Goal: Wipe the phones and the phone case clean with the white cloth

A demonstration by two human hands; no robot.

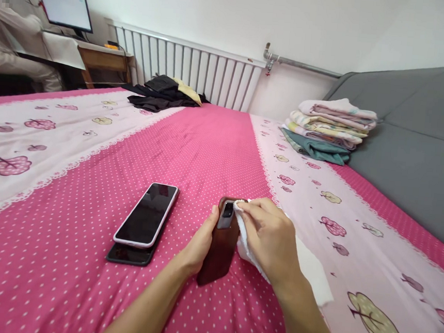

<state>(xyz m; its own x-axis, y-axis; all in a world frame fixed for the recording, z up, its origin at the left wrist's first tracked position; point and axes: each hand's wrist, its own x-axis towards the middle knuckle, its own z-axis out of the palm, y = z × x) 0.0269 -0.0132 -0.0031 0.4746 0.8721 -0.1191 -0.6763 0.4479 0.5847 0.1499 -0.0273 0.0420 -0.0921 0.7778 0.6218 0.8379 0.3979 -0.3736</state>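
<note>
- Head view, nearest: left hand (199, 245) closed along the left edge of a brown-cased smartphone (220, 252), standing tilted over the pink dotted bedspread (224, 146).
- Right hand (272, 233): fingers pinched on a soft white cloth (253, 256) at the smartphone's upper right edge.
- Left of the smartphone: white-rimmed black phone (148, 214) atop a dark phone (131, 255).
- Beyond: folded multicoloured fabric stack (328, 126), right; black clothing pile (162, 91), left.

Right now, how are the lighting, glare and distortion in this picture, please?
In the head view: soft, fairly even light; monitor screen nearly white; a faint reflection on the pale-rimmed phone; brown phone case reasonably clear; wide-lens stretching toward the edges; upper-right corner darkened.
</note>
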